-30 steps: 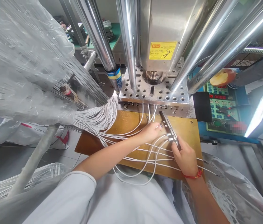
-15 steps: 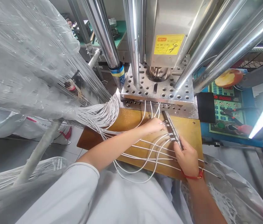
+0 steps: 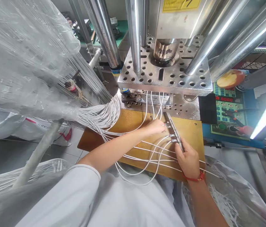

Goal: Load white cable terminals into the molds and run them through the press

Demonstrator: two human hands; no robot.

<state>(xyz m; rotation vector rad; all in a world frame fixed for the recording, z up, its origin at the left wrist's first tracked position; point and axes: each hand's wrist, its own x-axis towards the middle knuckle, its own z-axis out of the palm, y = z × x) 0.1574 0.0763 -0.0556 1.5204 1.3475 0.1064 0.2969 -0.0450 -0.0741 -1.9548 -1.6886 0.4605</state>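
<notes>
A narrow dark metal fixture bar [image 3: 175, 135] with small slots lies aslant over the brown board [image 3: 189, 129]. My right hand [image 3: 189, 161] is closed round its near end. At the bar's upper half, my left hand [image 3: 156, 127] is pinched on a white cable, its end against a slot; the fingertips partly hide it. Two more white cables [image 3: 155, 149] sit with their ends in slots lower down and loop back toward me. Several loose white cables [image 3: 144, 159] run across the board under my left forearm and past my right hand.
Behind the board stands a press with a perforated steel plate [image 3: 144, 82]; several white cables come out from beneath it. A thick cable bundle [image 3: 102, 115] hangs at left. At right are a control panel [image 3: 228, 108], pliers [image 3: 233, 116] and a bitten apple [image 3: 230, 78].
The press's perforated plate and the block above it have risen, uncovering a metal mould with cables in it. My hands and the fixture bar have hardly moved.
</notes>
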